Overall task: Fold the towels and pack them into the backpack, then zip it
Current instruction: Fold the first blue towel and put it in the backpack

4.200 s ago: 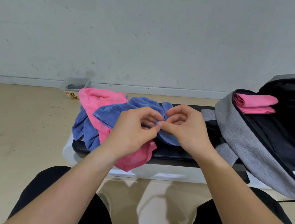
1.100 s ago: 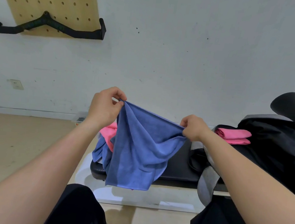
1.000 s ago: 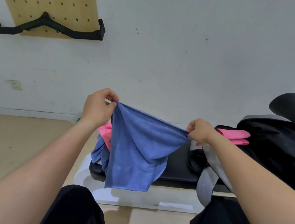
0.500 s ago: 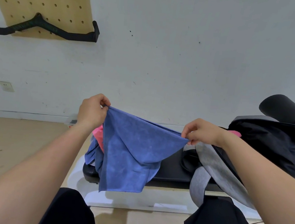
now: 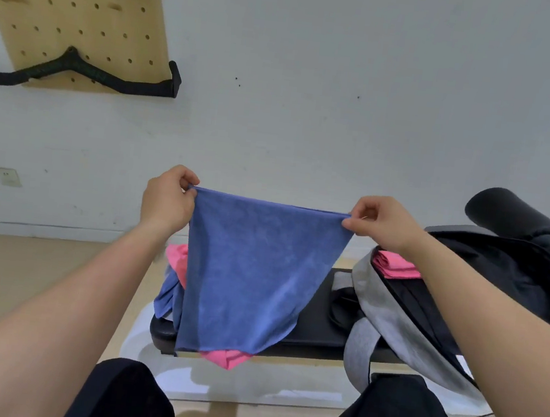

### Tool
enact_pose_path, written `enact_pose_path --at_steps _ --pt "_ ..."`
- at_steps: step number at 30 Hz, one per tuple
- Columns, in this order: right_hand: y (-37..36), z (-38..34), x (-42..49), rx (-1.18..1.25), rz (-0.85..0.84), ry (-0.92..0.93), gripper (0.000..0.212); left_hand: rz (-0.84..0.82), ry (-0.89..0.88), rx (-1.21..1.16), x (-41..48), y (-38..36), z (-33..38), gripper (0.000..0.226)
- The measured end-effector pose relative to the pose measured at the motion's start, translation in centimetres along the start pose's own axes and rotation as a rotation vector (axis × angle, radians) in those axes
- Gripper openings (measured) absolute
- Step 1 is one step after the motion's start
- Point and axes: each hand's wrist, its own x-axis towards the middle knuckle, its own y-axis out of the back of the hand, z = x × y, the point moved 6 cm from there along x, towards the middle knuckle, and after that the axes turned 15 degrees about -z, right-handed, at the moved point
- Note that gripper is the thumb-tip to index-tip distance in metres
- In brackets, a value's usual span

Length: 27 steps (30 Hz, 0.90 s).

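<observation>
A blue towel [image 5: 252, 274] hangs flat in the air in front of me, its top edge stretched level. My left hand [image 5: 166, 201] pinches the top left corner and my right hand [image 5: 380, 222] pinches the top right corner. Behind it on the black bench [image 5: 317, 323] lie a pink towel [image 5: 177, 260] and another blue towel [image 5: 167, 302], partly hidden. The grey and black backpack [image 5: 390, 324] stands open at the right, with a folded pink towel [image 5: 395, 268] inside its mouth.
A wooden pegboard [image 5: 73, 14] with a black handle bar [image 5: 76, 74] hangs on the white wall at upper left. A black padded roll [image 5: 516, 217] sits behind the backpack. My knees in black trousers [image 5: 128, 397] are below the bench.
From the bunched pile on the bench, my hands lifted the blue towel, moved apart and pulled its sagging top edge taut. The view tilted up slightly.
</observation>
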Motion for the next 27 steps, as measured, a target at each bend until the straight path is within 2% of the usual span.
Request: enact_pose_path --at_steps 3,7,12,15,17,22,27 --pt "3.1 -3.3 0.4 -0.074 0.151 0.016 0.017 0.039 -0.057 -0.01 0.3 2.3 2.7 0.03" --pt "6.8 -8.1 0.0 -0.06 0.288 0.072 0.017 0.117 -0.116 -0.048 -0.1 5.8 7.0 0.028" --pt "7.8 -10.5 -1.3 -0.326 0.276 -0.031 0.02 0.025 -0.042 -0.102 -0.9 6.3 8.7 0.025" --pt "7.4 -10.1 -2.3 -0.262 0.3 -0.05 0.019 0.011 -0.052 -0.136 -1.4 6.1 8.6 0.025" --pt "6.6 -9.6 -2.5 -0.211 0.248 -0.06 0.017 0.015 -0.06 -0.143 -1.7 5.8 8.4 0.027" --pt "5.5 -8.2 -1.9 0.014 0.24 -0.021 0.015 0.045 -0.038 -0.073 -1.4 4.8 7.7 0.033" --pt "4.5 -4.6 0.6 -0.072 0.296 -0.066 0.015 -0.015 -0.022 -0.022 0.2 0.8 5.5 0.033"
